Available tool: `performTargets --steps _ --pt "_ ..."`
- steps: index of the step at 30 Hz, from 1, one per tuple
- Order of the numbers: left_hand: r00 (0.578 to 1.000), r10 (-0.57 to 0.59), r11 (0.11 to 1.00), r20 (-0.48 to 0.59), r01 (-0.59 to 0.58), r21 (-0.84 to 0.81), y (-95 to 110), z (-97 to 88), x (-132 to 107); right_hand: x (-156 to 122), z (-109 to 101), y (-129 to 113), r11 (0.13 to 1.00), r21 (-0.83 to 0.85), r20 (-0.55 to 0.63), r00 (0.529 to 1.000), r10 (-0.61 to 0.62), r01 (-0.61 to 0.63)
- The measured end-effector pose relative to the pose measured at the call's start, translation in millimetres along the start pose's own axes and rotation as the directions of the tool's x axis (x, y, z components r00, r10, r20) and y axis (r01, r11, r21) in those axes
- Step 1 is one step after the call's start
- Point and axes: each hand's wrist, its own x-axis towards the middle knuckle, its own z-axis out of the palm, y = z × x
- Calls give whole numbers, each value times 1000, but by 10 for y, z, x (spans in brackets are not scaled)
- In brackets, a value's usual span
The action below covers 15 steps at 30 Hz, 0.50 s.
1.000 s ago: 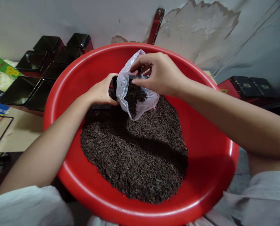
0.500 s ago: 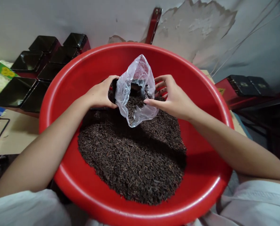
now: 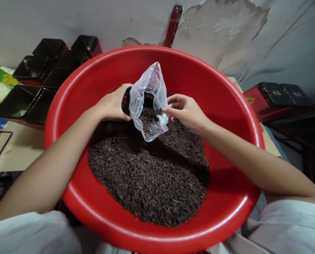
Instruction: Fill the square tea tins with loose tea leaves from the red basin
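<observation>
My left hand [image 3: 112, 103] curves around the side of a dark tin [image 3: 126, 102], mostly covered by a clear plastic bag [image 3: 153, 79] that lines its mouth and sticks up above it. Dark loose tea [image 3: 149, 116] shows inside the bag. At the bag's right edge, the thumb and fingers of my right hand [image 3: 186, 112] pinch the plastic. Tin and bag are over a heap of the same dark leaves [image 3: 147, 180] in a large red basin [image 3: 234, 109].
Several open, dark-lined tins [image 3: 33, 67] stand left of the basin. Closed red tins with black lids [image 3: 272, 93] are to the right. Behind rises a wall with peeling paint [image 3: 223, 28], a red strip [image 3: 173, 26] against it. A pale tabletop [image 3: 25, 144] shows at left.
My right hand has closed from a spread grasp to a pinch on the bag's edge and drawn leftward. The bag's right side has folded inward. My left hand stays on the tin.
</observation>
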Motion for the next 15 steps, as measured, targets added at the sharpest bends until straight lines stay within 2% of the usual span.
performTargets --steps 3,6,8,11,15 --pt "1000 6 1000 -6 -6 9 9 9 -3 10 106 -36 993 -83 -124 988 -97 88" --pt "1000 -12 1000 1 12 18 16 9 -1 8 149 -92 940 -221 -235 921 -311 261" --pt "999 -32 999 10 32 17 22 0 1 10 147 -99 909 -263 -249 887 -388 324" --pt "999 -42 999 16 42 3 24 -15 6 19 124 -60 887 -264 -256 859 -443 379" --pt "1000 -5 1000 12 6 -17 -9 -15 21 15 88 -17 825 -342 -294 783 -549 450"
